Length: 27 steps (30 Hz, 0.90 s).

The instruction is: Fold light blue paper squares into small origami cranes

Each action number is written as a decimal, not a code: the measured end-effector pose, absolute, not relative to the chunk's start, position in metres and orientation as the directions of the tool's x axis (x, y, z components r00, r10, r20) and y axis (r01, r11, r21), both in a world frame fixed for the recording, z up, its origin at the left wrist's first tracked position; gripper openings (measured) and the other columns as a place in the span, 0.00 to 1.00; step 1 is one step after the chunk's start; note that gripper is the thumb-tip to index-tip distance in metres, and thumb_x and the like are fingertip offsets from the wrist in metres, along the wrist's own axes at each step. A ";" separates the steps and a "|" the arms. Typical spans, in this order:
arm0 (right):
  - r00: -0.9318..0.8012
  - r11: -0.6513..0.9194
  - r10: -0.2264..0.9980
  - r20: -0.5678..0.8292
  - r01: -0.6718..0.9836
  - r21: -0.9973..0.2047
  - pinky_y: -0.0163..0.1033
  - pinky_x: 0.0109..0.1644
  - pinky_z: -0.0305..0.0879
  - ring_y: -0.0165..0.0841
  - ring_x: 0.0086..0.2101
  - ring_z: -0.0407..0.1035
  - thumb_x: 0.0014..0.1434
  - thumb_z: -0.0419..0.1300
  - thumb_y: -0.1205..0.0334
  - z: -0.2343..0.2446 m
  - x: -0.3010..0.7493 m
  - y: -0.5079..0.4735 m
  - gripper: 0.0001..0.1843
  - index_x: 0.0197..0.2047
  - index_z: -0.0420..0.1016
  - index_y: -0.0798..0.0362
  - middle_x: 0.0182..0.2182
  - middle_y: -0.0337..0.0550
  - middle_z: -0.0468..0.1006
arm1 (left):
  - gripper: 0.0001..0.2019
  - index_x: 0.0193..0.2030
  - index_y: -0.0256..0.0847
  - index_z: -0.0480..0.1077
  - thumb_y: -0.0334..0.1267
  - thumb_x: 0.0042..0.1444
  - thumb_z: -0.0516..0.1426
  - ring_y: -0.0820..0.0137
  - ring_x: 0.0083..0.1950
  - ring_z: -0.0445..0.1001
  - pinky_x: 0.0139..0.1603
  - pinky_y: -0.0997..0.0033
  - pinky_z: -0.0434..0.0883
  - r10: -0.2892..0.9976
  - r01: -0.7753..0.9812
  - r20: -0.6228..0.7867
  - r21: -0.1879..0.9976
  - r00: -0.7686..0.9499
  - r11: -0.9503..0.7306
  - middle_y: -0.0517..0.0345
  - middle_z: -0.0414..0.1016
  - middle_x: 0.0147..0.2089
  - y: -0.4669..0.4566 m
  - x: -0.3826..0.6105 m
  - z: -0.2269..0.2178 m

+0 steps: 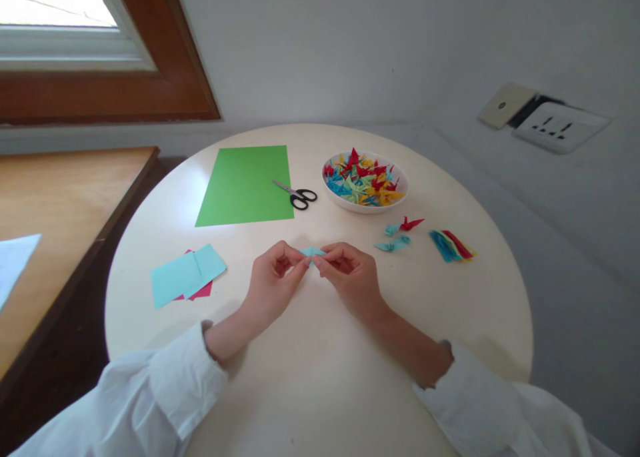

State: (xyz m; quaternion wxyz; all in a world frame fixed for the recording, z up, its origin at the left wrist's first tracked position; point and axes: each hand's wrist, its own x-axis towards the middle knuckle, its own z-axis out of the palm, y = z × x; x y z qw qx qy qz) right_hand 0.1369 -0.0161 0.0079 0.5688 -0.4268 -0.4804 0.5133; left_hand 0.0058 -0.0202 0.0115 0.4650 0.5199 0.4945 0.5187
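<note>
A small folded piece of light blue paper (pixel 313 251) is pinched between my two hands over the middle of the table. My left hand (pixel 277 275) grips its left side between thumb and fingers. On the other side, my right hand (pixel 351 277) pinches the right part, with the thumb tips close together. Fingers cover much of the paper, so its exact folded shape is hidden. To the right of my right hand lie a light blue folded piece (pixel 394 244) and a red paper crane (pixel 411 224), with another small blue piece beside the crane.
A white bowl (pixel 367 209) full of colourful paper cranes stands at the back. Scissors (pixel 299 195) overlap a green sheet (pixel 245 187). Light blue paper squares (pixel 175 278) lie over red ones at left; folded coloured papers (pixel 451 245) lie at right on the round table (pixel 310 390).
</note>
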 end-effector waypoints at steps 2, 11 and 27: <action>0.026 0.105 0.994 0.102 -0.162 -0.981 0.34 0.30 0.67 0.26 0.25 0.67 0.41 0.65 0.64 0.008 0.136 -0.016 0.08 0.19 0.69 0.55 0.26 0.38 0.73 | 0.08 0.24 0.37 0.65 0.36 0.44 0.61 0.75 0.26 0.67 0.27 0.75 0.64 0.996 0.041 0.087 0.995 -0.028 -0.086 0.61 0.69 0.23 -0.020 0.006 0.010; 0.027 0.074 0.997 0.070 -0.206 -0.976 0.32 0.29 0.67 0.26 0.24 0.67 0.39 0.67 0.63 0.009 0.136 -0.015 0.12 0.23 0.65 0.53 0.23 0.35 0.72 | 0.08 0.23 0.37 0.64 0.36 0.44 0.60 0.75 0.25 0.67 0.26 0.75 0.64 0.996 0.070 0.070 0.995 -0.050 -0.066 0.62 0.68 0.22 -0.021 0.005 0.014; -0.020 -0.030 0.999 -0.026 -0.219 -0.975 0.35 0.27 0.71 0.27 0.20 0.68 0.37 0.68 0.60 0.011 0.143 -0.013 0.15 0.25 0.67 0.54 0.19 0.33 0.73 | 0.13 0.34 0.42 0.57 0.39 0.48 0.59 0.73 0.28 0.73 0.27 0.76 0.65 0.995 -0.018 0.038 0.999 0.089 -0.036 0.63 0.71 0.23 -0.022 -0.001 0.018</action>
